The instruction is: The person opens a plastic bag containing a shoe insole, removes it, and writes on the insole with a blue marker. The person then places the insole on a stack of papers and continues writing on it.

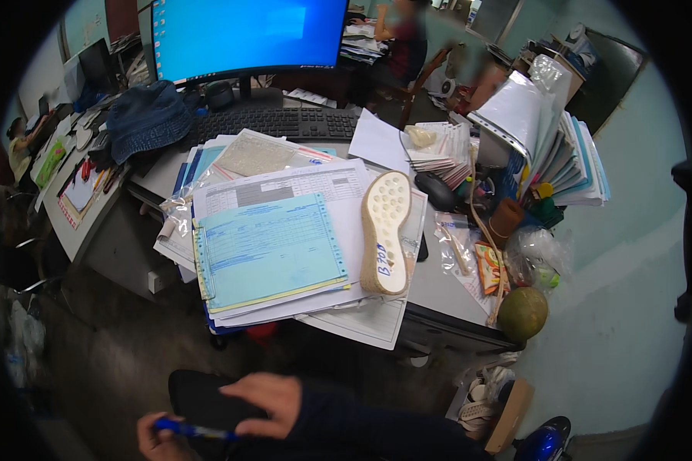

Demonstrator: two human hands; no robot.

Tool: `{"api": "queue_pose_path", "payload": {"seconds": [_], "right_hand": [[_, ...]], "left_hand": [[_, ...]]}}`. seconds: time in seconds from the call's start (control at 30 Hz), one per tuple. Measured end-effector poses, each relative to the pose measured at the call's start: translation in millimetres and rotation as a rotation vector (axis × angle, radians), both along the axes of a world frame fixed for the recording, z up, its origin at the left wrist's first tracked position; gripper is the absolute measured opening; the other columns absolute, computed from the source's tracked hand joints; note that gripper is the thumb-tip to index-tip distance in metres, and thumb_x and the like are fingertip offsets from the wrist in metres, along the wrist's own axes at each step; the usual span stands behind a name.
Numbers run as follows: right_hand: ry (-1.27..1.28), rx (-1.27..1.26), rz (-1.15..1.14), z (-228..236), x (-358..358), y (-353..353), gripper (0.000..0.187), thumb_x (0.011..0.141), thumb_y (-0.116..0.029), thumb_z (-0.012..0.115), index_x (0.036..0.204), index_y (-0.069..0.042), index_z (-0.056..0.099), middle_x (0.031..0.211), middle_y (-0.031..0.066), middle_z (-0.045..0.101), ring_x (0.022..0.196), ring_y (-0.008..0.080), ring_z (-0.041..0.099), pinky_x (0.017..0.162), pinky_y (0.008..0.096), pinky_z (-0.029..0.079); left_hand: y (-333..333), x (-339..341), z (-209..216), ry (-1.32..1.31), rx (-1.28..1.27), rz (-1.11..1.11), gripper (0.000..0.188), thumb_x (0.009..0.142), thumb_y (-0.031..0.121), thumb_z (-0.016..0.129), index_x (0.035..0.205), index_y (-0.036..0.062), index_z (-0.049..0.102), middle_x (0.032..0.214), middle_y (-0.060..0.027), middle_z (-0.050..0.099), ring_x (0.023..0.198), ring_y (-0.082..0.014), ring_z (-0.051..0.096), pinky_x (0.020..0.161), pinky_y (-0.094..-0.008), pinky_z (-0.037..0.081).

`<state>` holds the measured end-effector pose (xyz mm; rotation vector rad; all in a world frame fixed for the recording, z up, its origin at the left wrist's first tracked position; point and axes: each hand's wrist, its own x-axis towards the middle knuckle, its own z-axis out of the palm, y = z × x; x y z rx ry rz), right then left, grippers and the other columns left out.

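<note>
My left hand (158, 441), at the lower edge, is closed around one end of a blue marker pen (196, 430). The pen lies roughly level and points toward my right hand (273, 401). That hand has its thumb and fingers apart. Its thumb is close to the pen's far end; whether they touch I cannot tell. Both hands are in front of the desk, over a dark rounded surface (192, 388). On the desk a shoe sole (386, 230) with a white dimpled face, a tan side and blue handwriting rests on stacked papers (284, 184) beside a light blue form (273, 250).
Behind the papers are a keyboard (284, 123), a lit monitor (246, 34) and a denim hat (148, 119). A mouse (436, 192), upright folders (573, 165) and a round green fruit (523, 313) stand to the right. A box (509, 415) with shoes is on the floor.
</note>
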<state>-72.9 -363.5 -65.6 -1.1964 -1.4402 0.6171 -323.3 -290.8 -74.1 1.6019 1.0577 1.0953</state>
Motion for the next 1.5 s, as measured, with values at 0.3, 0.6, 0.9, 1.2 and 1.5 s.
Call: {"api": "queue_pose_path", "payload": {"seconds": [0.3, 0.6, 0.9, 1.2, 1.5], "right_hand": [[0.059, -0.3, -0.416, -11.2, 26.1, -89.7, 0.029, 0.09, -0.015, 0.065, 0.114, -0.001, 0.059, 0.09, 0.0162, 0.065, 0.077, 0.0311, 0.067, 0.069, 0.0345, 0.053], [0.011, -0.339, -0.767, -12.2, 16.1, -136.1, 0.035, 0.089, -0.026, 0.062, 0.113, -0.001, 0.061, 0.09, 0.0118, 0.067, 0.08, 0.023, 0.064, 0.077, 0.035, 0.05], [0.067, 0.45, -0.944, -10.4, 93.0, -140.4, 0.021, 0.099, -0.023, 0.051, 0.105, -0.003, 0.052, 0.067, 0.0041, 0.05, 0.055, 0.0137, 0.051, 0.046, 0.0266, 0.044], [0.4, 0.239, -1.173, -14.6, 236.4, -99.2, 0.013, 0.096, -0.019, 0.057, 0.093, -0.007, 0.051, 0.058, 0.0003, 0.046, 0.041, 0.0114, 0.043, 0.038, 0.0261, 0.038], [0.308, 0.096, -1.294, -24.6, 243.6, -79.3, 0.015, 0.095, -0.021, 0.059, 0.093, -0.008, 0.053, 0.057, -0.0001, 0.048, 0.041, 0.0106, 0.044, 0.038, 0.0251, 0.038]], "left_hand": [[27.4, 201.2, 77.4, 0.242, 0.739, -0.598, 0.053, 0.071, 0.033, 0.08, 0.109, -0.0001, 0.064, 0.099, -0.0162, 0.064, 0.091, -0.035, 0.059, 0.09, -0.0469, 0.042], [-3.3, 333.1, 58.6, 0.632, 0.826, -0.577, 0.091, 0.078, 0.051, 0.071, 0.144, -0.0015, 0.037, 0.118, -0.0253, 0.059, 0.118, -0.0437, 0.052, 0.111, -0.0654, 0.018], [14.3, 294.5, 65.7, -0.077, 0.337, -0.774, 0.073, 0.076, 0.025, 0.077, 0.136, -0.0047, 0.049, 0.106, -0.0198, 0.066, 0.104, -0.0291, 0.063, 0.105, -0.0445, 0.039], [1.7, 228.6, 46.4, -0.651, -0.495, -1.066, 0.07, 0.08, 0.024, 0.077, 0.139, -0.0032, 0.049, 0.13, -0.0166, 0.059, 0.117, -0.0215, 0.058, 0.101, -0.0338, 0.043], [7.2, 221.3, 39.5, -0.634, -0.511, -1.015, 0.068, 0.079, 0.025, 0.077, 0.136, -0.0038, 0.052, 0.13, -0.0171, 0.059, 0.12, -0.0231, 0.055, 0.103, -0.0343, 0.04]]}}
